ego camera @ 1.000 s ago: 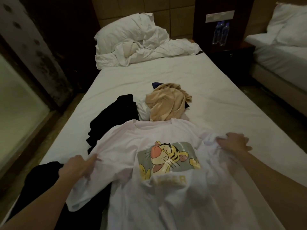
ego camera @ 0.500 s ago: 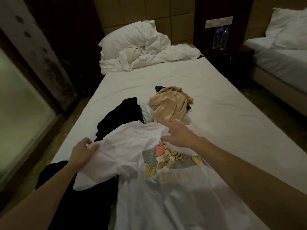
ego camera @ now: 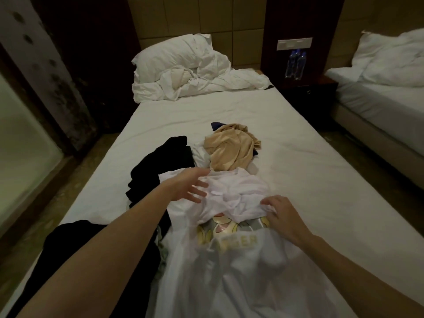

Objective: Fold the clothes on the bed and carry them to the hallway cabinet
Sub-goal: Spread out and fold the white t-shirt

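Right now my right hand [ego camera: 283, 218] sits on the white T-shirt [ego camera: 231, 271], which lies spread on the bed [ego camera: 298, 157] directly in front of me. Its fingers are curled down into the bunched cloth just above the cartoon print [ego camera: 229, 228], pinching a fold of it. My left hand [ego camera: 190, 184] reaches across a little farther up the T-shirt, fingers straight and spread, palm turned toward the folded-over top part of the cloth; it grips nothing, and I cannot tell whether the fingertips touch the fabric. The upper part of the T-shirt is doubled down over itself, hiding the top of the print.

Left of the T-shirt, partly under my left forearm, lies a black garment [ego camera: 91, 244], and another black garment [ego camera: 165, 161] is heaped beyond it, touching the T-shirt's far left edge. Just past the T-shirt's top edge sits a crumpled tan garment [ego camera: 229, 152], with a bit of dark blue cloth [ego camera: 216, 126] showing behind it. Well beyond the T-shirt, at the head of the bed, are a pillow [ego camera: 179, 53] and rumpled white bedding [ego camera: 206, 83]. Far right of it stand two water bottles [ego camera: 296, 64] on a dark nightstand [ego camera: 309, 88].
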Action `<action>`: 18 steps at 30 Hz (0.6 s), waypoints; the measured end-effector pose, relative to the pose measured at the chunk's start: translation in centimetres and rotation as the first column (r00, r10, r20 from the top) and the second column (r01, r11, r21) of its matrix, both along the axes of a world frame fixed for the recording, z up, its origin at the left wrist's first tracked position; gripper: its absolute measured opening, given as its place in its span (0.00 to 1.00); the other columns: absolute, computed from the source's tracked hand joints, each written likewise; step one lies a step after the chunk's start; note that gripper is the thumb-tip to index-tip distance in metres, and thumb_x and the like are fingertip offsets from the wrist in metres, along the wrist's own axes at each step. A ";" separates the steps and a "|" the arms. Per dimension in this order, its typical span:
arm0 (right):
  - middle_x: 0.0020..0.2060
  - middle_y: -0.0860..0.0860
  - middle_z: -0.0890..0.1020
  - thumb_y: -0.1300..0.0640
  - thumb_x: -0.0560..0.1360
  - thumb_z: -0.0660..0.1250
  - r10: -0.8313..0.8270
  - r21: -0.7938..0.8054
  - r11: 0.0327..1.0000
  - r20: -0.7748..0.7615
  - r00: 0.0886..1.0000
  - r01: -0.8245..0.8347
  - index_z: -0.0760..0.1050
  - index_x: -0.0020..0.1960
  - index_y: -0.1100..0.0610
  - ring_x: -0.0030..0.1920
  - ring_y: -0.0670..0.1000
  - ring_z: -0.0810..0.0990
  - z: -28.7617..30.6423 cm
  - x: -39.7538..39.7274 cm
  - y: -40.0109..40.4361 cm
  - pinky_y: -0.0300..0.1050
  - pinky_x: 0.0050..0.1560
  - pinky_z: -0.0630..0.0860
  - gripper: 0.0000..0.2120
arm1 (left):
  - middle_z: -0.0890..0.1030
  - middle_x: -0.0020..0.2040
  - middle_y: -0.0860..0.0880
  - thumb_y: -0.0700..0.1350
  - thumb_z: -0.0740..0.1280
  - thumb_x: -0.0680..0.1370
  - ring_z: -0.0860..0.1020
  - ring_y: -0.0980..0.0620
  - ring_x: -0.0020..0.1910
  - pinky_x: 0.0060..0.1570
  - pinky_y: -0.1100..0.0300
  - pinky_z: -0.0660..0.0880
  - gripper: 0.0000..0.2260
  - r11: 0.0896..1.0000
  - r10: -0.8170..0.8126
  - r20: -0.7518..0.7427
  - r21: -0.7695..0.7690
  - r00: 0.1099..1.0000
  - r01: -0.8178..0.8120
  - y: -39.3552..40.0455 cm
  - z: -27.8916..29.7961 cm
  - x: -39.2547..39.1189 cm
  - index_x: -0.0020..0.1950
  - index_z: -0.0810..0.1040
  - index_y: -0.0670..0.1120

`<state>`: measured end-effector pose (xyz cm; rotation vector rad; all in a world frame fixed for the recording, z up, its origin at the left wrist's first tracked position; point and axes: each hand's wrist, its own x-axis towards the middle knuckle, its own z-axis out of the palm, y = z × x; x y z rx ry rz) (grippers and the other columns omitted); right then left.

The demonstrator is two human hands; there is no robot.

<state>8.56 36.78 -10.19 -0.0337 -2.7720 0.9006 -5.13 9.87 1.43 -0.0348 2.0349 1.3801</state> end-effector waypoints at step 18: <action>0.64 0.64 0.74 0.45 0.73 0.73 -0.326 -0.122 0.840 0.665 0.672 0.528 0.67 0.69 0.66 0.62 0.64 0.75 -2.9 16.8 1.5 0.54 0.56 0.75 0.34 | 0.73 0.69 0.45 0.60 0.73 0.72 0.74 0.46 0.65 0.57 0.60 0.73 0.34 0.612 -0.323 -0.074 -0.777 0.944 0.149 -7.7 -12.6 23.8 0.73 0.69 0.44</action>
